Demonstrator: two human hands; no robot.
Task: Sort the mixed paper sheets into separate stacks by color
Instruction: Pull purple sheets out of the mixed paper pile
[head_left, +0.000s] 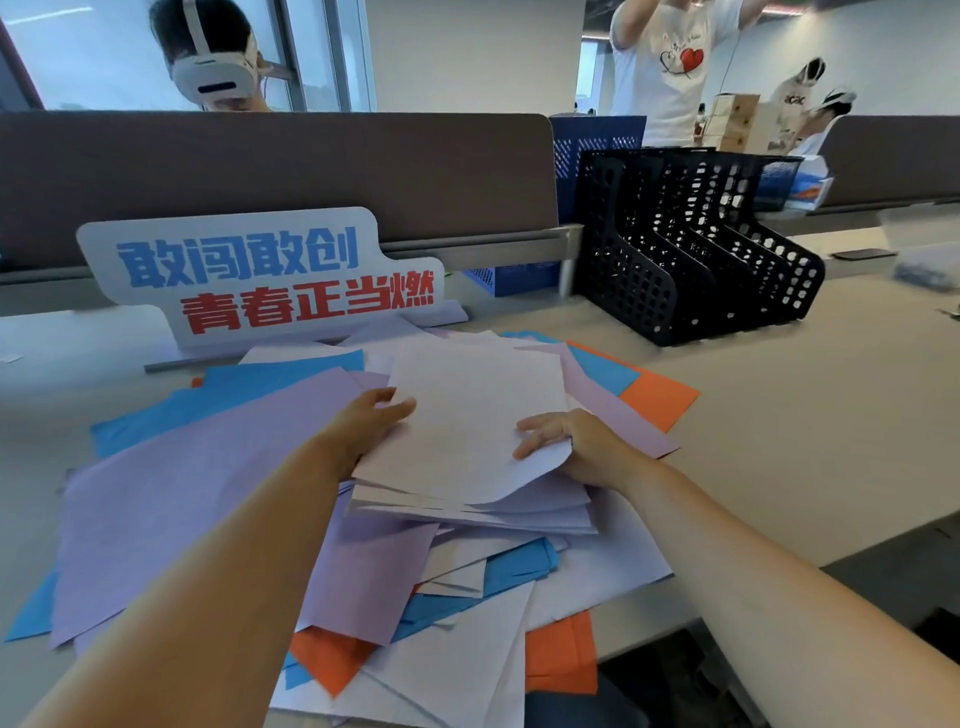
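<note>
The left grip (371, 422) clamps the left edge of a small stack of white sheets (467, 410), thumb on top. The right grip (576, 441) pinches the right edge, where the top sheet bends downward. The stack sits between the two grips, atop a mixed pile of purple, blue, orange and white paper spread over the counter (779, 415). A large purple sheet (197, 467) lies just left of the left grip, overlapping blue sheets (234, 387). An orange sheet (660, 397) pokes out beyond the right grip. Farther beyond that grip stands a black file rack (701, 249); beyond the left grip stands a lettered sign (260, 275).
</note>
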